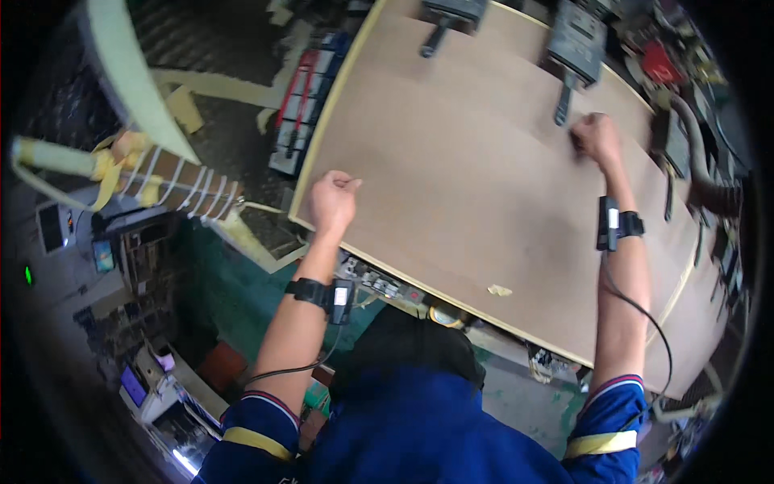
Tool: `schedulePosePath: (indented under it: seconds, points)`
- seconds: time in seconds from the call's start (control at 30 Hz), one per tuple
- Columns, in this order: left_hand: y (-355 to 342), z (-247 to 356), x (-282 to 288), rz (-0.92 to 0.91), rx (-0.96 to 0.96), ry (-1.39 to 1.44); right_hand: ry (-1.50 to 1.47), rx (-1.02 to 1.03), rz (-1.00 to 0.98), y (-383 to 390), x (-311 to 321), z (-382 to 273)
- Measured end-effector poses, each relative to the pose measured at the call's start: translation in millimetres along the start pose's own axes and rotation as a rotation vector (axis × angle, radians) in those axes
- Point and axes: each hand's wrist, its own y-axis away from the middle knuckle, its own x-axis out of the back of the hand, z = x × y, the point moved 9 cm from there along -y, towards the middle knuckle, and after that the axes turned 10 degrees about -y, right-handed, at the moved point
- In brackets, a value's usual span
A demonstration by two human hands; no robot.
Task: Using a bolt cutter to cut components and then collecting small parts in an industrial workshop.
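Green floor shows below the near edge of a broad brown board, which lies flat before the worker, its edges lined in pale yellow. Blue sleeves stop above the elbows. Each forearm carries a black strapped module, the left and the right, fitted clear of the palms, presumably so as not to hinder the fingers; the cables hang with slack. A pale scrap lies near the board's front edge.

Left hand: over the board's left margin, fingers curled inward, nothing visible in them; contact with the board cannot be confirmed. Right hand: farther out, fingers bent, a dark blurred patch beside them; whether it grips anything cannot be told. The wide spacing appears suited to working across the board's breadth.

Beyond the left edge lies a red-and-grey case. Farthest, two grey units, one left and one right, point dark handles over the board, presumably for easy reach.
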Motion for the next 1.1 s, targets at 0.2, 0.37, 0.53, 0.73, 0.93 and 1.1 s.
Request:
schedulePosePath:
  seconds: [0.2, 0.37, 0.53, 0.73, 0.93, 1.1]
  points:
    - [3, -12, 11, 0.000, -0.105, 0.002, -0.474, -0.161, -0.061, 194, -61, -16]
    - [4, 23, 6, -0.002, -0.368, -0.158, -0.670, -0.436, 0.203, 285, -83, -7]
    - [-3, 27, -2, -0.199, -0.370, -0.022, -0.173, -0.301, 0.247, 285, -70, -28]
    - [-109, 100, -37, -0.316, -0.237, 0.394, -0.177, -0.307, 0.255, 286, -71, -35]
    - [-259, 164, -64, -0.127, -0.188, 0.300, -0.183, -0.310, 0.199, 282, -75, -48]
    - [-269, 206, -57, 0.012, -0.104, -0.112, -0.149, -0.362, 0.193, 288, -77, -35]
